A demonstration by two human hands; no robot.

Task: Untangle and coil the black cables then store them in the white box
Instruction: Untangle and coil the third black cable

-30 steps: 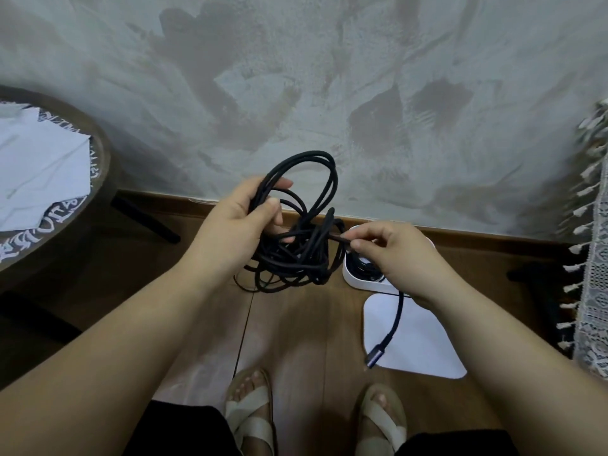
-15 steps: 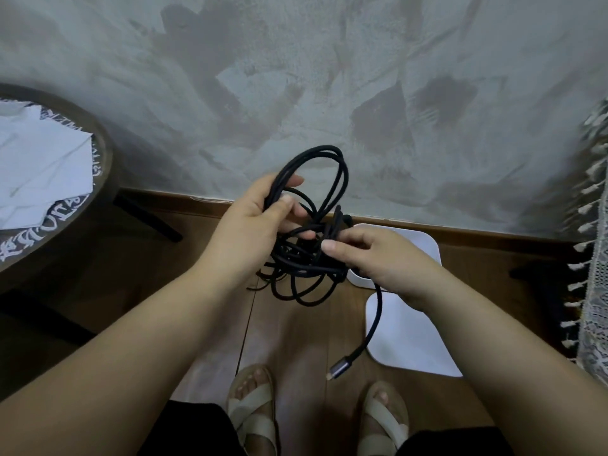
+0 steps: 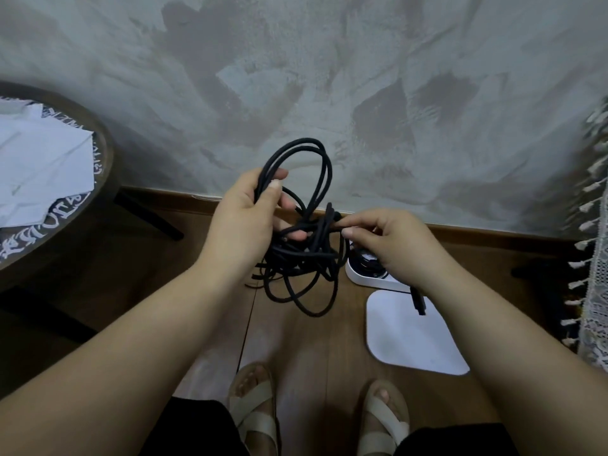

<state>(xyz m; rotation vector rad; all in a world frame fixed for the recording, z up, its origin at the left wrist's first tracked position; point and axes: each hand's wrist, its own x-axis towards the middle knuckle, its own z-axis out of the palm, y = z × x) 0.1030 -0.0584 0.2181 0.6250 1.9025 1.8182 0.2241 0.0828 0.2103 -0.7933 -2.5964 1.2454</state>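
Note:
A tangled bundle of black cable [image 3: 302, 255] hangs in the air between my hands, with loops rising above and drooping below. My left hand [image 3: 246, 222] grips the upper loops between thumb and fingers. My right hand [image 3: 385, 241] pinches one strand at the knot on the bundle's right side. A cable end with a plug [image 3: 418, 302] dangles under my right wrist. The white box [image 3: 365, 274] stands on the floor behind my right hand, mostly hidden, with dark cable inside. Its white lid [image 3: 408, 334] lies flat in front of it.
A round dark table [image 3: 98, 179] with white papers stands at the left. A grey plaster wall with a wooden skirting board runs across the back. A lace cloth with tassels [image 3: 592, 258] hangs at the right edge. My sandalled feet [image 3: 253, 409] are on the wooden floor below.
My right hand has pulled a strand to the right, away from the knot, uncovering the box. The plug end has swung from below the bundle to under my right wrist.

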